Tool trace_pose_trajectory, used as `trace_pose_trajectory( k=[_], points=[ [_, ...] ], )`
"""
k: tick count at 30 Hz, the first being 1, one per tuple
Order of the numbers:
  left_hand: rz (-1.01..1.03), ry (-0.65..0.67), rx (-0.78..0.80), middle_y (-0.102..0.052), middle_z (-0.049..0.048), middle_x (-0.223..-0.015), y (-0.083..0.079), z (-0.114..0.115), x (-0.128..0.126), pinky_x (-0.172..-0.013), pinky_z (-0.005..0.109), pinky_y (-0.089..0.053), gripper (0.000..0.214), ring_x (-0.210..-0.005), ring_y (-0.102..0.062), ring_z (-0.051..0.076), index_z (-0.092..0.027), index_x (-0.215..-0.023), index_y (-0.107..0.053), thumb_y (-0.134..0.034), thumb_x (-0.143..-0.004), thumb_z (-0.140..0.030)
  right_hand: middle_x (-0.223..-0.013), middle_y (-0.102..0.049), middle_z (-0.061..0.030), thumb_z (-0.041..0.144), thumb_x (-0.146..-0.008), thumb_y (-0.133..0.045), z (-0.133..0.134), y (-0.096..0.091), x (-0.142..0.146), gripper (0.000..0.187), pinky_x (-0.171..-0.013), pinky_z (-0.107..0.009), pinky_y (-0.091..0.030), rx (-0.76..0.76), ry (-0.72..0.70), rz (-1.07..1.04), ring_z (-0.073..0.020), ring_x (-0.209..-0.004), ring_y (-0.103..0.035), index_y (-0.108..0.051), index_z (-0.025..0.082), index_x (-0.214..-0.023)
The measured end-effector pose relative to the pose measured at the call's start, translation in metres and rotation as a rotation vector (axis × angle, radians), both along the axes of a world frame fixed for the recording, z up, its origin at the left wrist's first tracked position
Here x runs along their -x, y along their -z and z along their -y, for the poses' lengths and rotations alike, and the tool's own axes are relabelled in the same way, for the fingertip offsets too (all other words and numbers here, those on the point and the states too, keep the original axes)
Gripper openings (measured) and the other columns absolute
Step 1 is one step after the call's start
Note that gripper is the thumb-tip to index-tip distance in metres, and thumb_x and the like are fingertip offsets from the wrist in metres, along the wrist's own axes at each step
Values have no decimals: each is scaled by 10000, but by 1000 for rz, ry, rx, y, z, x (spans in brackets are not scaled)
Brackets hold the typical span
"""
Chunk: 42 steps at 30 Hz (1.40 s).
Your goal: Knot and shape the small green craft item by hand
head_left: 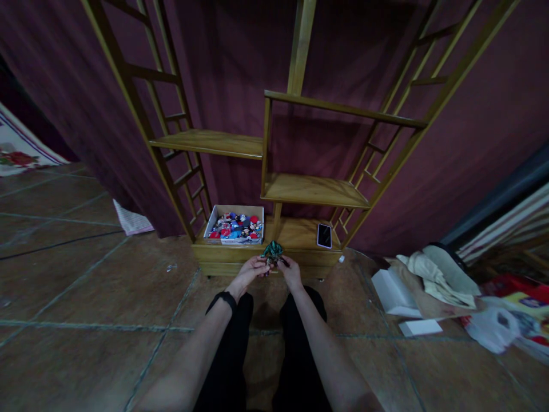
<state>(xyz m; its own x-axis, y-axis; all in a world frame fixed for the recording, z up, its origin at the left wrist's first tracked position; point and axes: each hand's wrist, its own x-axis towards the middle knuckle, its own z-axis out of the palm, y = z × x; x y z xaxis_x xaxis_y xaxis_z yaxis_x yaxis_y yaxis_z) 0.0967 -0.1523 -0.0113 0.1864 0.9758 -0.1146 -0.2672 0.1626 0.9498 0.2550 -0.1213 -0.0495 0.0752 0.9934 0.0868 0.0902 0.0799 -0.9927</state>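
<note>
My left hand (250, 272) and my right hand (290, 270) meet in front of a low wooden shelf unit (313, 191). Both pinch a small green figure (272, 252) between their fingertips, held just above the unit's bottom board. A black band circles my left wrist. Behind the hands, a white box (234, 226) full of several small colourful figures sits on the bottom board at the left. A phone (324, 235) lies flat on the same board at the right.
The shelves above are bare wood against a dark red curtain. A pile of white boxes, cloth and bags (433, 286) lies on the tiled floor at the right. A folded cloth (131, 220) lies at the left by the curtain. My black-clad knees are below.
</note>
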Motion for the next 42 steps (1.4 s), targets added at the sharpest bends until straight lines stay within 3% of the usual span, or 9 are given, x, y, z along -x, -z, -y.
trace_pose_trajectory(
  k=[9,16,22,28,33,38,42],
  points=[
    [-35,-22,44,-669,68,-841,2,-3,-4,-506,197,-369,443,-632,-608,131,-158,-841,-438,-749,-535,-238,-884,-661,-33,275,-618,-591,-4,7,-2,327,-797,-330,-460,-2,23,-39,-182,-832,-606,-610,181,-931],
    [-15,-122,-46,-654,6,-746,8,-3,-9,-603,211,-407,438,-691,-607,131,-185,-769,-379,-739,-521,-207,-912,-646,-44,273,-587,-605,-4,5,-1,317,-806,-334,-452,20,0,-181,-178,-849,-598,-570,172,-886],
    [-270,-228,-187,-603,-27,-656,10,2,-12,-588,194,-380,294,-636,-566,110,-196,-733,-405,-666,-608,-247,-904,-638,-56,242,-551,-616,1,0,3,330,-782,-323,-456,36,29,-278,-179,-847,-592,-536,169,-863],
    [-516,-298,-252,-592,-6,-683,-4,16,-9,-617,225,-347,177,-659,-553,151,-223,-751,-494,-631,-659,-288,-870,-619,-22,201,-517,-622,5,-8,5,334,-771,-323,-458,66,-9,-381,-159,-804,-589,-512,181,-832],
    [-647,-347,-342,-595,50,-753,-10,26,-12,-750,268,-330,160,-830,-545,220,-229,-793,-528,-613,-688,-316,-840,-627,-13,193,-515,-616,3,-13,1,343,-730,-327,-475,10,-59,-291,-172,-788,-589,-511,186,-841],
    [-814,-307,-505,-581,111,-777,-9,33,-20,-869,328,-269,199,-877,-517,256,-182,-920,-567,-517,-767,-299,-816,-648,-31,221,-583,-543,7,-5,1,264,-756,-335,-464,-20,11,-48,-181,-777,-593,-558,173,-843],
    [-773,-275,-543,-586,127,-814,-10,41,-24,-911,340,-230,274,-915,-499,260,-162,-1003,-569,-487,-787,-310,-872,-644,-61,240,-606,-530,15,-1,-3,292,-770,-341,-454,-46,7,28,-193,-802,-588,-563,153,-883]
  ],
)
